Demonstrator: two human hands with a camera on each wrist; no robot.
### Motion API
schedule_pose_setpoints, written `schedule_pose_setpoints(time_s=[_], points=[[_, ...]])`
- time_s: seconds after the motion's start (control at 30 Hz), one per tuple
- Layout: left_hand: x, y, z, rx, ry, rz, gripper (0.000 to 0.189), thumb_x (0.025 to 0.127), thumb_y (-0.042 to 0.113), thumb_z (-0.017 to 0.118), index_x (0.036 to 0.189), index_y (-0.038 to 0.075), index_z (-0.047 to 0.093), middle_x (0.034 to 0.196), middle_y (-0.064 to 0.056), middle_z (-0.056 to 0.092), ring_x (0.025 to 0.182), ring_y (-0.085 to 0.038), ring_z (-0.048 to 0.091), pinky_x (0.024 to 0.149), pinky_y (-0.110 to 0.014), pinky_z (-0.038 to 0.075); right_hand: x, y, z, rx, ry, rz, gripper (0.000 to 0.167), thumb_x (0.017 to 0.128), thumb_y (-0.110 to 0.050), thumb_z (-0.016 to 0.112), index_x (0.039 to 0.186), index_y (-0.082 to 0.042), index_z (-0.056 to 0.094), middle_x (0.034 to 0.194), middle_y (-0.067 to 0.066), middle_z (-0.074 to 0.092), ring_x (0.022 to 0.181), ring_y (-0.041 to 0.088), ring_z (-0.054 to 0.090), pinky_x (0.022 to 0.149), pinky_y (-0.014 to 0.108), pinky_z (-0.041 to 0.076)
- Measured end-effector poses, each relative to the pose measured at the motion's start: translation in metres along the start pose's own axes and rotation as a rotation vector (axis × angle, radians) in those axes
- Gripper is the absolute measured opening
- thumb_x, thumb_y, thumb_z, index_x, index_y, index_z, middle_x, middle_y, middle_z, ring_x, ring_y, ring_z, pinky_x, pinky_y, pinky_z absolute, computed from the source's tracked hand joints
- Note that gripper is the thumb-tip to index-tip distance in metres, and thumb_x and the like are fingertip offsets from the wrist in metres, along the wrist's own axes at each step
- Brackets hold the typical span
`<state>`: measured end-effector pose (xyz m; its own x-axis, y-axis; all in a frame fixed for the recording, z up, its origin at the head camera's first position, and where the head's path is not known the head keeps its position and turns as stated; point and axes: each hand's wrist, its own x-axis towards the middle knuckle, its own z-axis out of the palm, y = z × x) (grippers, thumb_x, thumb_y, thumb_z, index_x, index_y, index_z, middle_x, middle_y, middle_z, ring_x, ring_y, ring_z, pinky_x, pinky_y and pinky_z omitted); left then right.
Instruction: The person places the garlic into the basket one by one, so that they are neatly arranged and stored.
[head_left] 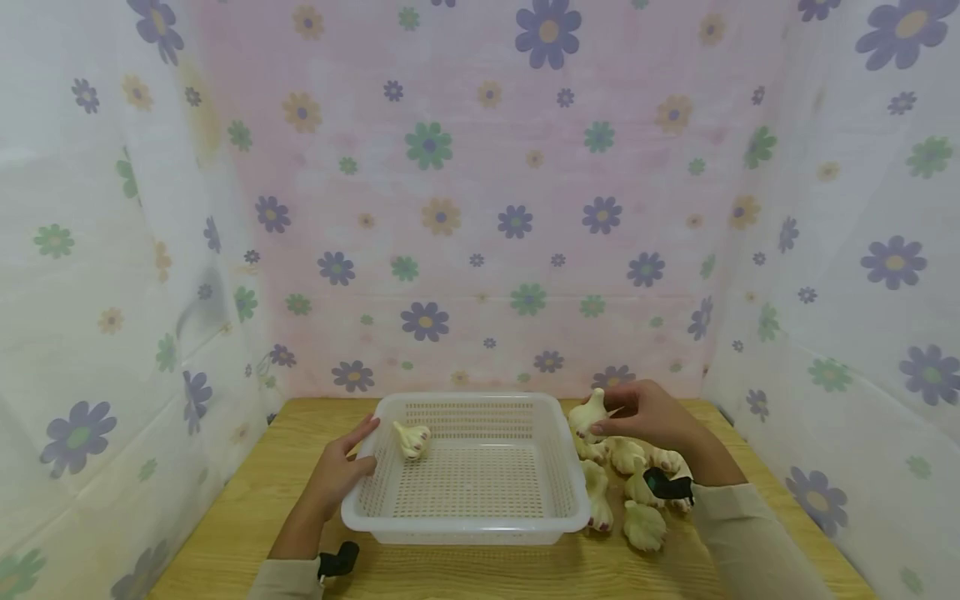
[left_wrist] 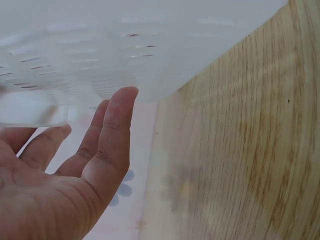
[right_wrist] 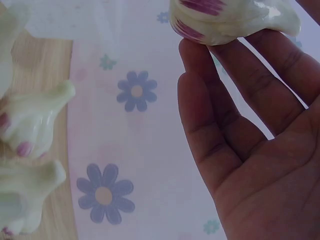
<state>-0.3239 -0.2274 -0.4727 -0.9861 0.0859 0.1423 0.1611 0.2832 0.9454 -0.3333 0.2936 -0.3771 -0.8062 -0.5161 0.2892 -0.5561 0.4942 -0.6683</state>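
Note:
A white plastic basket (head_left: 468, 523) with perforated walls and base stands on the table. My left hand (head_left: 339, 471) holds its left rim, thumb and index finger at the rim; the left wrist view shows other fingers (left_wrist: 117, 115) against the outer wall. One garlic bulb (head_left: 412, 440) lies inside at the left. Beyond the basket's right rim, my right hand (head_left: 652, 417) pinches another garlic bulb (head_left: 587, 415), stem up, above a group of bulbs. The right wrist view shows that glossy, purple-streaked bulb (right_wrist: 225, 20) at the fingertips.
Several garlic bulbs (head_left: 643, 525) lie on the wooden table (head_left: 240, 483) right of the basket, close against its side and under my right hand. Flower-patterned cloth (head_left: 487, 167) encloses the table at the back and both sides.

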Motion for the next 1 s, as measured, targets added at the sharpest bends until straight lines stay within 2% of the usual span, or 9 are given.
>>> schedule_pose_setpoints(time_s=[0.1,0.13,0.2,0.4,0.63,1.0], points=[[0.0,0.0,-0.001,0.008,-0.005,-0.008,0.077,0.084,0.0,0.065,0.157,0.016,0.047,0.17,0.007,0.027,0.156,-0.037,0.024,0.092,-0.027,0.049,0.01,-0.003,0.005,0.029,-0.029,0.012,0.018,0.09,-0.031,0.081,0.102,-0.019,0.074,0.097,0.005,0.073,0.087,0.019,0.074,0.076,0.032,0.062],[0.0,0.0,-0.002,0.009,-0.008,-0.009,0.077,0.084,0.0,0.065,0.157,0.015,0.047,0.17,0.006,0.027,0.156,-0.038,0.024,0.091,-0.027,0.049,0.013,-0.005,0.008,0.036,-0.043,0.01,0.022,0.09,-0.031,0.08,0.109,-0.02,0.075,0.104,0.005,0.075,0.093,0.022,0.075,0.08,0.033,0.063],[0.0,0.001,-0.003,0.011,-0.014,-0.011,0.077,0.084,0.0,0.066,0.157,0.016,0.047,0.17,0.006,0.026,0.154,-0.039,0.028,0.089,-0.027,0.05,0.02,-0.008,0.012,0.057,-0.066,0.016,0.031,0.09,-0.03,0.08,0.12,-0.022,0.074,0.111,0.003,0.076,0.095,0.023,0.075,0.081,0.033,0.063],[-0.003,0.003,-0.004,-0.02,-0.042,-0.024,0.077,0.086,0.0,0.065,0.158,0.016,0.044,0.172,0.006,0.023,0.145,-0.046,0.042,0.082,-0.031,0.056,0.044,-0.015,0.029,0.058,-0.1,0.026,0.036,0.089,-0.033,0.082,0.122,-0.022,0.074,0.113,0.002,0.077,0.1,0.026,0.074,0.083,0.03,0.062],[-0.004,0.006,-0.004,-0.012,-0.041,-0.016,0.076,0.087,0.001,0.065,0.158,0.014,0.044,0.172,0.003,0.023,0.143,-0.048,0.044,0.081,-0.032,0.057,0.071,-0.02,0.047,0.093,-0.129,-0.002,0.038,0.088,-0.028,0.083,0.122,-0.015,0.075,0.113,0.005,0.078,0.105,0.03,0.074,0.081,0.033,0.063],[-0.002,0.004,-0.002,0.017,-0.034,-0.016,0.074,0.087,0.002,0.066,0.158,0.014,0.045,0.172,0.005,0.024,0.141,-0.047,0.048,0.079,-0.032,0.058,0.098,-0.027,0.076,0.083,-0.131,0.052,0.037,0.086,-0.026,0.085,0.12,-0.013,0.076,0.113,0.006,0.077,0.105,0.023,0.075,0.085,0.035,0.063]])
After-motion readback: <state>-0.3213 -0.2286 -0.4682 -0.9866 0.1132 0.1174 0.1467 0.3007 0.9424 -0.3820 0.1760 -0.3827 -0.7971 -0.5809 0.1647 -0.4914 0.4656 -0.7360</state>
